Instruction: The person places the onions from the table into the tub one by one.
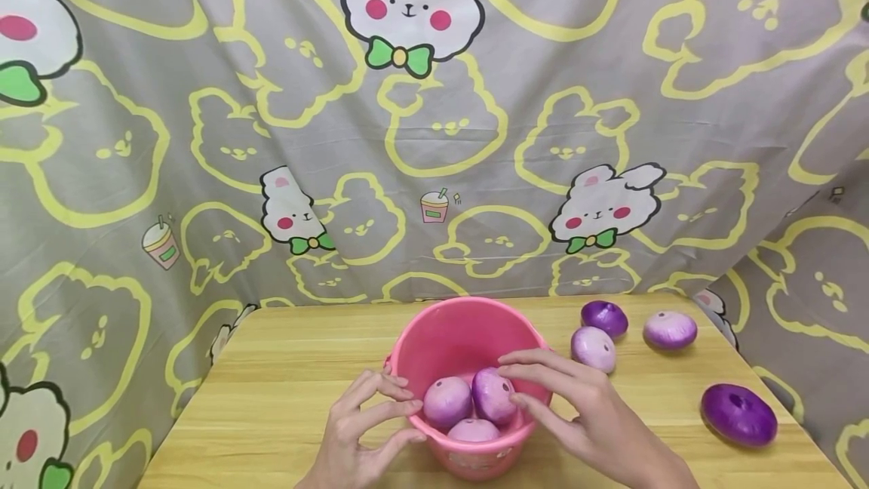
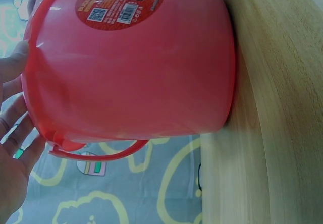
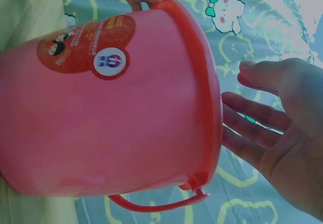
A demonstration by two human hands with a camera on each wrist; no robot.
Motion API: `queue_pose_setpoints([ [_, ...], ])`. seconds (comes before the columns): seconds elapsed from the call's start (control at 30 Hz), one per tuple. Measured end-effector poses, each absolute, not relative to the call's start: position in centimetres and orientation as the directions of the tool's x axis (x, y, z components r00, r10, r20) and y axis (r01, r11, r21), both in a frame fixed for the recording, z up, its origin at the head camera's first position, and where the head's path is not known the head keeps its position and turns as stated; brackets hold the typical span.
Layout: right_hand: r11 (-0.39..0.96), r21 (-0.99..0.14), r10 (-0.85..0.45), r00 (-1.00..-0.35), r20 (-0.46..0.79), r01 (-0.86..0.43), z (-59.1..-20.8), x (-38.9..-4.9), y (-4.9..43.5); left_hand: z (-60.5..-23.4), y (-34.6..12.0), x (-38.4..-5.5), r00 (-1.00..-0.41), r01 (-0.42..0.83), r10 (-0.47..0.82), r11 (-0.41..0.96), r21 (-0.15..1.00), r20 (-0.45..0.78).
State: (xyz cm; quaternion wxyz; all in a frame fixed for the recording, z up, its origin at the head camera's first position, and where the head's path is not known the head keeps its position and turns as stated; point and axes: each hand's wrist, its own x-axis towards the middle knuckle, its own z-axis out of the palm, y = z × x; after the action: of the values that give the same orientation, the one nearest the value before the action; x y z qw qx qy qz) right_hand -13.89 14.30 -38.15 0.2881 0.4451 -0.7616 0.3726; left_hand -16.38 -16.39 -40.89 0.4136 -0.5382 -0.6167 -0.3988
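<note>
A pink plastic bucket [image 1: 468, 323] stands upright at the table's front. Inside it lie three purple onions, among them a paler one on the left [image 1: 446, 403] and one on the right [image 1: 493, 396]. My left hand [image 1: 360, 421] holds the bucket's left rim between thumb and fingers; the left wrist view shows the thumb [image 2: 15, 62] at the rim's outer side. Over the right rim hangs my right hand [image 1: 577, 406], its fingers spread and the thumb apart. Nothing lies between those fingers [image 3: 252, 128] in the right wrist view.
Several more onions lie on the wooden table [image 1: 285, 368] to the right: a dark one [image 1: 738, 414], a pale one [image 1: 594, 349] and others behind. A patterned grey cloth [image 1: 434, 247] hangs behind and beside the table. The bucket's handle [image 3: 156, 204] hangs down at its far side.
</note>
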Motion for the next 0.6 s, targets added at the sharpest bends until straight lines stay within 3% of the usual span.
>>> queue_pose_setpoints([
  [0.37,0.433,-0.260,-0.382,-0.437,0.814,-0.863,-37.5,-14.2,15.8,-40.9,-16.3,-16.4,-0.078,0.993,0.329,0.106,0.046,0.941],
  [0.6,0.439,-0.291,-0.357,-0.462,0.812,-0.850,-37.1,-14.3,16.9,-40.8,-16.3,-16.3,-0.094,0.992,0.330,0.115,0.058,0.939],
])
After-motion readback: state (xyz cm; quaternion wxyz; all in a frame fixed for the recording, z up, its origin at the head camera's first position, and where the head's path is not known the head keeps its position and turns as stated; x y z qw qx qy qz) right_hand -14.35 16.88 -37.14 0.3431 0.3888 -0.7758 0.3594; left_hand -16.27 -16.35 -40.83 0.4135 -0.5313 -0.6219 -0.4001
